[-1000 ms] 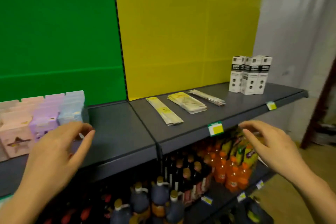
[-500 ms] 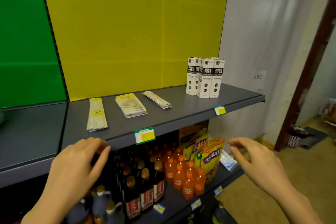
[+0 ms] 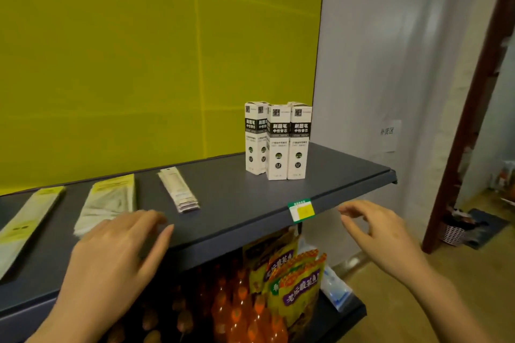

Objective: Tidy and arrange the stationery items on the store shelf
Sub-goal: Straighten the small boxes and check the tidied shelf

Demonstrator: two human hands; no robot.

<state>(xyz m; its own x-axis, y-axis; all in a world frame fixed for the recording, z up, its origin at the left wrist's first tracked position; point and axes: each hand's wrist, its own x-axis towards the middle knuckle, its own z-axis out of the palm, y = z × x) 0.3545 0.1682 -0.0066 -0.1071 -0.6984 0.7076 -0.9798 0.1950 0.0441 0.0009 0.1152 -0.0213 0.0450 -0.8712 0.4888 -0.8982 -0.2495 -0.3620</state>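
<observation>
Judging by the layout, the step in hand is reaching for the refill boxes (image 3: 277, 140), three tall white cartons standing upright & touching in a tight cluster at the back-right of the grey shelf (image 3: 250, 203), near the yellow back panel (image 3: 139, 64). Taking those boxes as landmark: the price tag (image 3: 301, 210) sits on the shelf's front lip just in front of them; the narrow packet stack (image 3: 179, 189) lies flat to their left, then the wider packet stack (image 3: 107, 203) further left, and the long flat packet (image 3: 25, 225) furthest left, w/ its near end out of frame. Left hand (image 3: 111, 259) is empty, fingers loosely spread, hovering over the front edge well left of & in front of the boxes, fingertips near the wider stack; can't tell if it touches. Right hand (image 3: 384, 234) is also empty, fingers curled half-open, in front of & right of the boxes, below shelf level, off the lip and well apart from the cartons. To do it well, imo: bring both hands up to flank the cluster, squeeze from both sides & slide it as one block, low grip since tall cartons tip easily; face labels front, line them up behind the tag. The snack bags (image 3: 295, 278) and orange bottles (image 3: 242, 312) below aren't stationery, so leave them.
</observation>
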